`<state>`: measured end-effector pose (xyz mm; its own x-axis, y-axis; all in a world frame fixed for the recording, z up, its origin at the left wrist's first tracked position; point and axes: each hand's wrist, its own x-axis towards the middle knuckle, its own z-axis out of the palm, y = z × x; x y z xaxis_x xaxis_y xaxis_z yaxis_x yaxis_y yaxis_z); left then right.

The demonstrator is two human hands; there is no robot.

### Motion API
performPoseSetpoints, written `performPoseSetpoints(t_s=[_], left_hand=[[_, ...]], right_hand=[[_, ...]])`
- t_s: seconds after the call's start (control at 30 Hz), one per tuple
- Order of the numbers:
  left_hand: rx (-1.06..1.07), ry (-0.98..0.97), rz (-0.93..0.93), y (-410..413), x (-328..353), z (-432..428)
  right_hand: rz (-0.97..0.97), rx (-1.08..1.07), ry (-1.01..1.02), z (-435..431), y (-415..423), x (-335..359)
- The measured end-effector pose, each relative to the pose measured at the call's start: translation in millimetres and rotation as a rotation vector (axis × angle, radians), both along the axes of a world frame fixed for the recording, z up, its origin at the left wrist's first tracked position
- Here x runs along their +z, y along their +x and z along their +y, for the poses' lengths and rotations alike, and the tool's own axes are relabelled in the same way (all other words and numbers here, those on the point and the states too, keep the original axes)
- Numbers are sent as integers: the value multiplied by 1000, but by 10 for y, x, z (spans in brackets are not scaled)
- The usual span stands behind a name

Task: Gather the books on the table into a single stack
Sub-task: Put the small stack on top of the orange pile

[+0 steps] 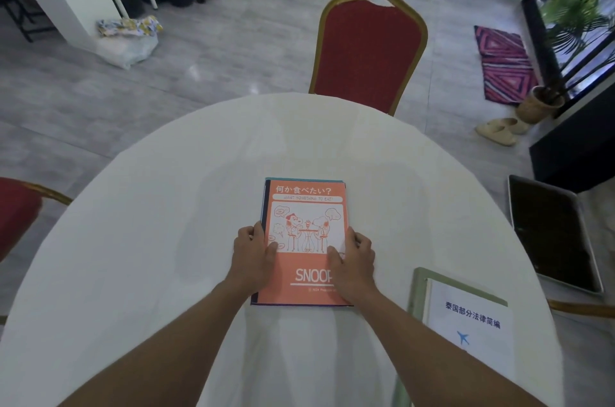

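Both hands clasp a stack of books between them: the left hand [253, 252] presses its fingers against the stack's left edge, thumb on the cover, and the right hand [353, 258] holds the right edge the same way, so the grip is closed on the stack. Topmost lies an orange Snoopy notebook [304, 240], with blue and dark edges of other books showing beneath. The stack rests flat on the white bench [149, 240]. Right of the grip, well apart, lies a white booklet [472, 336] on a green folder [420, 290]. Beyond stands a red chair [367, 50].
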<state>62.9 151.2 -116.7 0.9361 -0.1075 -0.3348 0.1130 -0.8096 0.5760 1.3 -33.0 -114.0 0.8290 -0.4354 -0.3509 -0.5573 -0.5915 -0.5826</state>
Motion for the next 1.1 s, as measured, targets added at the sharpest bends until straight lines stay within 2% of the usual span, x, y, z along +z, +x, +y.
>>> performPoseSetpoints(t_s=[0.2, 0.4, 0.63, 0.83, 1.03, 1.1], left_hand=[[-72, 58, 31, -11, 140, 14], [-155, 106, -96, -240, 432, -158], [-364, 101, -133, -776, 614, -667], [-477, 79, -1, -1391, 563, -1177], [-416, 121, 269, -1860, 459, -1566], [-358, 109, 303, -1934, 450, -1654]], right_hand=[[21, 10, 17, -40, -12, 149], [31, -1, -10, -243, -323, 354], [-26, -81, -83, -680, -906, 571], [-3, -220, -129, -1149, -1594, 626], [39, -373, -142, -1400, -2151, 503], [71, -426, -106, -1436, -2239, 445]])
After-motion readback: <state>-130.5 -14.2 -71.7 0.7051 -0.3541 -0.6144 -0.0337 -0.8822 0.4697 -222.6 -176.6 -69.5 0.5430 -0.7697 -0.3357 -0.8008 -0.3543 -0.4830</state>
